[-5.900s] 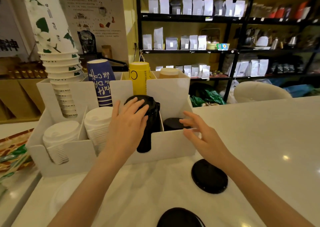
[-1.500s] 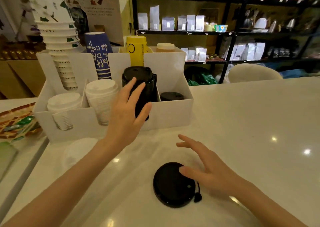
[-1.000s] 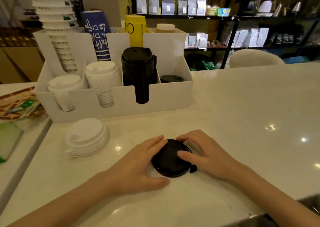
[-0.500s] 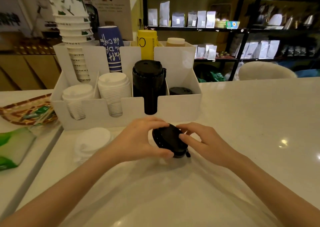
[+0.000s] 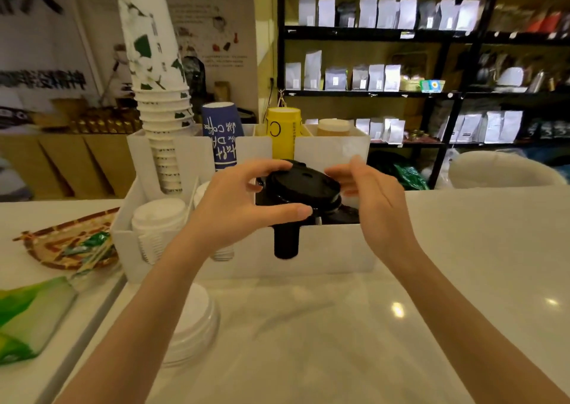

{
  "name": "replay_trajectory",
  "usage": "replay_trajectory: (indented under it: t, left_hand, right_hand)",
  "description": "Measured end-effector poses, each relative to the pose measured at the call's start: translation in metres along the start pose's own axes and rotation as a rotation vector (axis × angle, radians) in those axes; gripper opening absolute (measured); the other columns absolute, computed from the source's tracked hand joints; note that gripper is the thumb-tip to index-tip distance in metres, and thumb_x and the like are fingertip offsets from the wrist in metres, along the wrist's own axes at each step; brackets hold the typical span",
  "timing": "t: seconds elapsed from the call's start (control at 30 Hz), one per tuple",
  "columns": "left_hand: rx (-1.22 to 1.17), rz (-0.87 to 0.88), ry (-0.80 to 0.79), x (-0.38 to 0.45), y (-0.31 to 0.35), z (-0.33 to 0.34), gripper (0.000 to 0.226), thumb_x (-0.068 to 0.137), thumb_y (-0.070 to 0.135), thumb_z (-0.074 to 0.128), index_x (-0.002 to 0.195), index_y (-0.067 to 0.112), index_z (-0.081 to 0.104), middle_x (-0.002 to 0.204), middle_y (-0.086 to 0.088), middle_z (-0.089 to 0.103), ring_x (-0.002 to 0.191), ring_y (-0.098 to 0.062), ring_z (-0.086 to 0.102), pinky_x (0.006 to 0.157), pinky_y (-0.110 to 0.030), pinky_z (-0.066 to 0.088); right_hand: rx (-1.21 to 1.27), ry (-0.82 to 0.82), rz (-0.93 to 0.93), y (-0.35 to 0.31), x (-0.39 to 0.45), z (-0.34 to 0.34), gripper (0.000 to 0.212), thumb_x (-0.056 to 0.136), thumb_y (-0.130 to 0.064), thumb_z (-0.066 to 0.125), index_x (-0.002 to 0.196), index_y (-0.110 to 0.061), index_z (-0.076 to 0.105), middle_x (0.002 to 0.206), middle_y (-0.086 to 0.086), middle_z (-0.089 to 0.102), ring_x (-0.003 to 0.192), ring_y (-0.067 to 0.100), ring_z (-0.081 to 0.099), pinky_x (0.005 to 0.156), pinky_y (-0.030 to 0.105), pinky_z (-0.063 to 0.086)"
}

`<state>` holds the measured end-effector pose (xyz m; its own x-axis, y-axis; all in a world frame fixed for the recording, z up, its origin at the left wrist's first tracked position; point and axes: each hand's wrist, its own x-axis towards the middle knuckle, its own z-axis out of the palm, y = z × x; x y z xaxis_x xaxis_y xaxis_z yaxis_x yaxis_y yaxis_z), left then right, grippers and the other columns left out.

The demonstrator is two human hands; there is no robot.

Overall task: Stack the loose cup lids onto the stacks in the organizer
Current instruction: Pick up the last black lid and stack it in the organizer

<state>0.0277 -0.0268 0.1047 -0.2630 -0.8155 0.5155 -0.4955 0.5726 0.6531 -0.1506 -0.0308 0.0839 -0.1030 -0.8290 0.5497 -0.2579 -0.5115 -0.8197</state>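
A black cup lid (image 5: 300, 184) is held level right above the tall black lid stack (image 5: 286, 243) in the white organizer (image 5: 336, 249). My left hand (image 5: 237, 206) grips the lid's left and front rim with thumb and fingers. On the lid's right edge rest the fingertips of my right hand (image 5: 373, 200). A short black stack (image 5: 345, 213) sits in the slot to the right. One white lid stack (image 5: 157, 221) fills the far-left slot; my left hand mostly hides a second one. A loose pile of white lids (image 5: 194, 320) lies on the counter under my left forearm.
Paper cup stacks, white-green (image 5: 160, 104), blue (image 5: 220, 138) and yellow (image 5: 283, 132), stand in the organizer's back row. A woven tray with packets (image 5: 68, 243) lies at the left. Black shelves of bags (image 5: 385, 76) line the back wall. The white counter (image 5: 462, 280) stretches right.
Both hands lifted the black lid off the counter and carried it up and away to just above the tall black stack. The camera tilted up.
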Motion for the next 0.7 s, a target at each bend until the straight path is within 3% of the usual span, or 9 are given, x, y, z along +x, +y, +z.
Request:
replay_trajectory:
  t: [0.1, 0.17, 0.3, 0.4, 0.47, 0.53, 0.63, 0.7]
  left_hand:
    - [-0.071, -0.019, 0.108, 0.011, -0.008, 0.001, 0.070, 0.050, 0.051, 0.074, 0.114, 0.028, 0.056, 0.109, 0.012, 0.062, 0.102, -0.002, 0.055, 0.080, -0.006, 0.045]
    - [-0.128, -0.024, 0.170, 0.017, -0.013, 0.004, 0.071, 0.050, 0.048, 0.071, 0.115, 0.026, 0.055, 0.110, 0.011, 0.061, 0.102, 0.000, 0.055, 0.078, 0.000, 0.042]
    - [-0.093, -0.018, 0.280, 0.026, -0.028, 0.014, 0.066, 0.055, 0.049, 0.073, 0.114, 0.030, 0.052, 0.111, 0.018, 0.057, 0.108, -0.004, 0.052, 0.085, -0.008, 0.043]
    - [-0.035, -0.033, 0.355, 0.030, -0.041, 0.028, 0.068, 0.060, 0.047, 0.074, 0.119, 0.024, 0.050, 0.117, 0.008, 0.059, 0.110, -0.008, 0.051, 0.091, -0.018, 0.043]
    - [-0.009, -0.067, 0.356, 0.031, -0.047, 0.038, 0.068, 0.064, 0.042, 0.072, 0.123, 0.020, 0.046, 0.125, 0.002, 0.055, 0.114, -0.009, 0.047, 0.092, -0.015, 0.038]
    - [0.022, -0.094, 0.344, 0.032, -0.052, 0.045, 0.068, 0.068, 0.038, 0.070, 0.127, 0.019, 0.043, 0.132, 0.000, 0.051, 0.120, -0.010, 0.043, 0.096, -0.016, 0.034]
    - [0.069, -0.089, 0.335, 0.034, -0.057, 0.048, 0.065, 0.071, 0.038, 0.068, 0.128, 0.019, 0.042, 0.135, 0.000, 0.048, 0.123, -0.008, 0.040, 0.099, -0.017, 0.029]
    - [0.091, -0.078, 0.339, 0.034, -0.058, 0.048, 0.063, 0.072, 0.037, 0.067, 0.127, 0.019, 0.044, 0.136, 0.001, 0.048, 0.121, -0.004, 0.037, 0.099, -0.018, 0.028]
  right_hand:
    - [0.081, 0.121, 0.017, 0.001, 0.013, 0.013, 0.040, 0.096, -0.029, 0.028, 0.087, -0.017, 0.065, 0.085, -0.002, 0.067, 0.090, 0.014, 0.063, 0.082, 0.022, 0.049]
    - [0.136, 0.169, 0.012, 0.004, 0.019, 0.022, 0.039, 0.094, -0.030, 0.029, 0.090, -0.014, 0.065, 0.086, -0.002, 0.068, 0.089, 0.010, 0.063, 0.082, 0.019, 0.048]
    - [0.157, 0.086, -0.027, 0.015, 0.029, 0.033, 0.042, 0.088, -0.034, 0.027, 0.098, -0.019, 0.065, 0.093, -0.010, 0.065, 0.087, -0.011, 0.055, 0.072, -0.002, 0.037]
    - [0.147, -0.032, -0.001, 0.030, 0.033, 0.036, 0.046, 0.086, -0.039, 0.023, 0.111, -0.026, 0.059, 0.109, -0.006, 0.060, 0.102, -0.009, 0.049, 0.081, -0.003, 0.034]
    - [0.157, -0.088, 0.010, 0.039, 0.036, 0.039, 0.040, 0.086, -0.041, 0.022, 0.109, -0.037, 0.055, 0.111, -0.010, 0.057, 0.104, -0.012, 0.047, 0.088, 0.001, 0.034]
    - [0.149, -0.117, 0.022, 0.046, 0.040, 0.043, 0.035, 0.086, -0.041, 0.023, 0.106, -0.044, 0.051, 0.116, -0.010, 0.055, 0.112, -0.007, 0.045, 0.099, 0.013, 0.032]
    - [0.183, -0.125, 0.063, 0.058, 0.045, 0.044, 0.044, 0.085, -0.044, 0.024, 0.118, -0.035, 0.051, 0.128, -0.002, 0.053, 0.124, 0.009, 0.042, 0.110, 0.034, 0.030]
    - [0.205, -0.145, 0.093, 0.062, 0.047, 0.043, 0.051, 0.085, -0.046, 0.025, 0.125, -0.027, 0.049, 0.132, 0.000, 0.051, 0.125, 0.009, 0.041, 0.110, 0.031, 0.031]
